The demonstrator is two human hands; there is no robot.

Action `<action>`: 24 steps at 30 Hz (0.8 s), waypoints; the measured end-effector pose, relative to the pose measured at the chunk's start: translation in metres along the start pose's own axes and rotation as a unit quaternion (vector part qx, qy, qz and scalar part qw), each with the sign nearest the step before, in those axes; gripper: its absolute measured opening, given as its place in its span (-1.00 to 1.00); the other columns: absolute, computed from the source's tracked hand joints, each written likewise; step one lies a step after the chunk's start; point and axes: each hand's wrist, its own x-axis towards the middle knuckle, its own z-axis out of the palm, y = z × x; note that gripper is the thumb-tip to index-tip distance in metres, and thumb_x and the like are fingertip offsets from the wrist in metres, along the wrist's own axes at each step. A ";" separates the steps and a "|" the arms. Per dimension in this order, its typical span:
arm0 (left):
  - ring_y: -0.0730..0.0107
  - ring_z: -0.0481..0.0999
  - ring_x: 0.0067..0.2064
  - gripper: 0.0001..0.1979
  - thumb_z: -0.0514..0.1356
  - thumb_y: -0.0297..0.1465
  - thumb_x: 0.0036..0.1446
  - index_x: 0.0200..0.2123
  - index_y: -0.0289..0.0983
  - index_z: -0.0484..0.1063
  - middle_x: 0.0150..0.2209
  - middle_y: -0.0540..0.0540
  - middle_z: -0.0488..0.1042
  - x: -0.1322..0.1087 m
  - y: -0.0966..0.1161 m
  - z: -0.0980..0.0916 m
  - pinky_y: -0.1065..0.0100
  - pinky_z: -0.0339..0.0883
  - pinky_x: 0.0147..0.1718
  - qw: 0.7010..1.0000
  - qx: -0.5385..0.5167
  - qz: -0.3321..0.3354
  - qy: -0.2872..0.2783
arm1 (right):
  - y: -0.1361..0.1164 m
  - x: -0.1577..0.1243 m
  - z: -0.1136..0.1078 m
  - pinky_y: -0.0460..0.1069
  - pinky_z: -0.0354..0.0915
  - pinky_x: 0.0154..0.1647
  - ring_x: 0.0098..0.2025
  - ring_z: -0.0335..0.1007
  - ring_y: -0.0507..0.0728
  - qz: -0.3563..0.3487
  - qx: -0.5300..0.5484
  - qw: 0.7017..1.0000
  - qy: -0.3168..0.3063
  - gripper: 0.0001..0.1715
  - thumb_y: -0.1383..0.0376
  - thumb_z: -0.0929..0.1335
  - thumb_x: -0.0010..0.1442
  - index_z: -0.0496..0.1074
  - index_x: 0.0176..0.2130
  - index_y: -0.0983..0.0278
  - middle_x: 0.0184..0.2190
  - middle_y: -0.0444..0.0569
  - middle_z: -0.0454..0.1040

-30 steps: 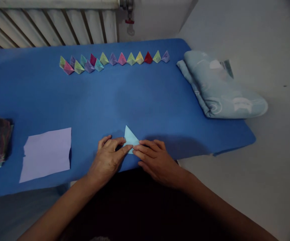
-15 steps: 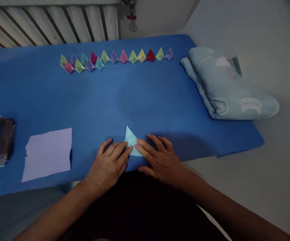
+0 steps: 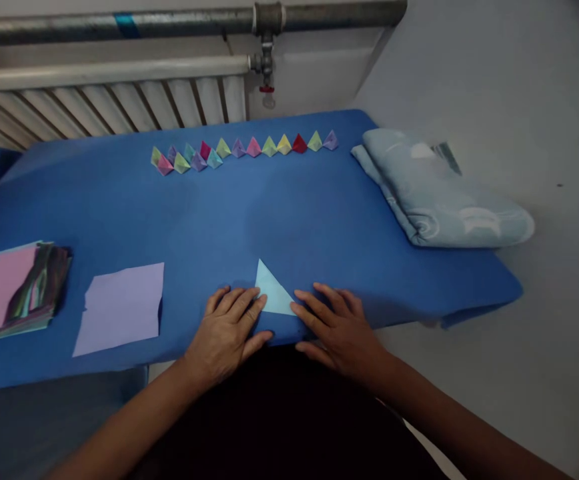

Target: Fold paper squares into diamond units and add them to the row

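Note:
A light-blue sheet of paper folded into a triangle (image 3: pixel 273 295) lies flat near the front edge of the blue-covered table (image 3: pixel 209 220). My left hand (image 3: pixel 227 327) rests at the triangle's left side, its fingertips on the paper and its fingers stretched out. At the right corner, the fingertips of my right hand (image 3: pixel 337 323) touch the paper; those fingers are spread too. To the left of my hands lies a flat purple sheet of paper (image 3: pixel 122 308) with one uneven edge.
A stack of coloured paper (image 3: pixel 2 287) sits at the far left. Several small folded paper shapes (image 3: pixel 253 147) stand in a row toward the back. On the right lies a folded grey-blue blanket (image 3: pixel 444 193). Behind the table are a radiator (image 3: pixel 169 103) and a metal pipe (image 3: pixel 194 23).
My right hand has slid right along the paper, so more of the triangle shows. The left hand's thumb has spread away from its fingers. The view has tilted up and turned left.

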 end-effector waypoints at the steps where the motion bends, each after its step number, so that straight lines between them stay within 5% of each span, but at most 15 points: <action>1: 0.09 0.36 0.07 -0.60 0.05 -0.24 0.28 0.09 -0.32 0.37 0.07 -0.24 0.43 0.002 0.001 0.001 0.02 0.13 0.08 1.000 -0.006 -0.007 0.016 | -0.003 0.004 -0.002 0.28 0.02 0.12 0.17 0.13 0.36 0.012 0.020 1.000 0.007 -0.49 0.02 0.27 0.27 0.35 0.10 0.21 0.16 0.01 0.36; 6: 0.18 0.40 -0.08 -0.77 0.06 -0.39 0.28 -0.11 -0.26 0.49 -0.08 -0.17 0.51 0.013 0.003 0.007 0.13 0.22 -0.12 0.996 -0.032 -0.044 0.067 | -0.018 0.037 -0.007 0.14 0.25 -0.07 -0.10 0.36 0.23 0.097 0.093 0.991 0.027 -0.72 0.24 0.26 0.29 0.44 -0.07 0.30 -0.09 0.11 0.49; 10: 0.22 0.40 -0.12 -0.83 0.09 -0.44 0.25 -0.21 -0.25 0.49 -0.12 -0.15 0.49 0.016 0.003 0.013 0.16 0.23 -0.16 0.991 -0.061 -0.082 0.087 | -0.021 0.058 -0.006 0.07 0.27 -0.19 -0.23 0.40 0.19 0.156 0.096 0.983 0.023 -0.61 0.33 0.29 0.19 0.36 0.03 0.34 -0.21 0.12 0.49; 17: 0.20 0.41 -0.09 -0.86 0.15 -0.42 0.20 -0.16 -0.25 0.42 -0.13 -0.13 0.48 0.011 0.000 0.019 0.15 0.23 -0.12 0.978 -0.108 -0.143 0.110 | -0.019 0.063 -0.010 -0.07 0.16 -0.43 -0.47 0.35 0.06 0.247 0.234 0.939 -0.052 -0.53 0.33 0.33 0.08 0.37 0.03 0.25 -0.51 -0.16 0.46; 24: 0.14 0.41 -0.04 -0.73 0.14 -0.40 0.20 -0.02 -0.25 0.36 -0.07 -0.17 0.47 0.006 0.005 0.022 0.11 0.26 -0.08 0.968 -0.114 -0.180 0.132 | -0.038 0.057 -0.008 -0.09 0.17 -0.42 -0.48 0.32 0.02 0.284 0.304 0.909 0.003 -0.62 0.39 0.32 -0.01 0.40 -0.12 0.21 -0.51 -0.20 0.42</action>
